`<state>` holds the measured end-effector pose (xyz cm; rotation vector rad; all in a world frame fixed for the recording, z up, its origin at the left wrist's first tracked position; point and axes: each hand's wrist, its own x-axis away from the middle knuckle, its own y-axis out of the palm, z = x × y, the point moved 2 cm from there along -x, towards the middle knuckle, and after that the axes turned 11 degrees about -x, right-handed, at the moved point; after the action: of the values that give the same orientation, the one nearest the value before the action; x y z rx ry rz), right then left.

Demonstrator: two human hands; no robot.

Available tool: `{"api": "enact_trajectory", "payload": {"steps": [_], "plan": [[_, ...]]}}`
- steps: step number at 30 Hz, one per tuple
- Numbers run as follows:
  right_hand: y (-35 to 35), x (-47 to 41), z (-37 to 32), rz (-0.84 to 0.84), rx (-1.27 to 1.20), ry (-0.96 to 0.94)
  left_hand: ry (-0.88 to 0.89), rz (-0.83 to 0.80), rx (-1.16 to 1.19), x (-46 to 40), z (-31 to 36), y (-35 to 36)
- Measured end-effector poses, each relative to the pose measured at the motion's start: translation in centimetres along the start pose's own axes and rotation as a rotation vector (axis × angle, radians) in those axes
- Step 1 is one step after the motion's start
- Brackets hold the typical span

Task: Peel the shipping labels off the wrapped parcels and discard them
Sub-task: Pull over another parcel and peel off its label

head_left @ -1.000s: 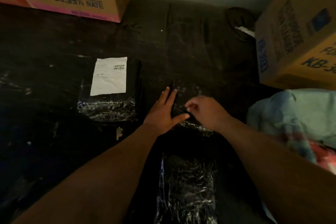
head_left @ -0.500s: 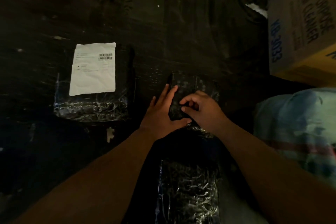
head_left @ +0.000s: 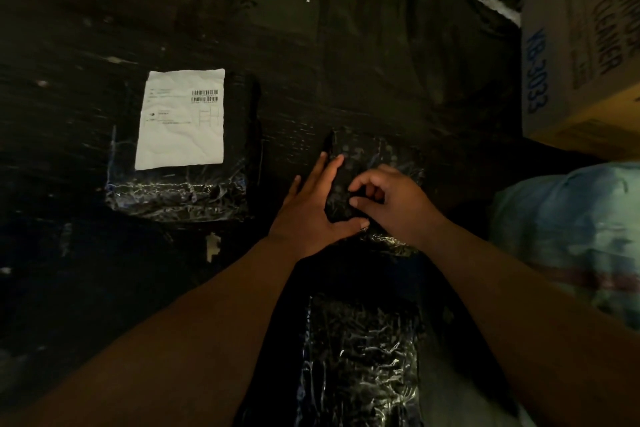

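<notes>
Here, dim light. The left hand (head_left: pixel 313 215) lies flat with straight fingers, pressing the near-left edge of a small black wrapped parcel (head_left: pixel 367 163) on the dark table (head_left: pixel 346 62). The right hand (head_left: pixel 391 203) sits on the same parcel, fingers curled, forefinger and thumb drawn close as if pinching at the wrap — whether they hold a label edge I cannot tell; no white label shows on this parcel.

A second parcel (head_left: pixel 180 198) sits well apart to the left with its white label (head_left: pixel 181 121) fully stuck on. A third wrapped parcel (head_left: pixel 360 357) lies near the person, between the forearms, no label in view.

Judgement on the step: keep the flat hand firm so the parcel does not slide, lift a corner with a nail, then pull low and slow along the surface — the film looks thin and may tear or stretch. A cardboard box (head_left: pixel 581 55) stands at the right.
</notes>
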<state>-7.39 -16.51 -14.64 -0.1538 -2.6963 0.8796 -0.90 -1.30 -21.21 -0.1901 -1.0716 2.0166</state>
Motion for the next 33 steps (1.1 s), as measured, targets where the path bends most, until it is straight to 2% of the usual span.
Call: {"api": "enact_trajectory", "payload": {"steps": [18, 33], "plan": [[-0.4, -0.58, 0.12, -0.09, 0.029, -0.029, -0.008, -0.011, -0.01, -0.09, -0.1, 0.1], [0.1, -0.41, 0.33, -0.027, 0.014, -0.025, -0.002, -0.002, 0.001, -0.09, -0.23, 0.14]]}}
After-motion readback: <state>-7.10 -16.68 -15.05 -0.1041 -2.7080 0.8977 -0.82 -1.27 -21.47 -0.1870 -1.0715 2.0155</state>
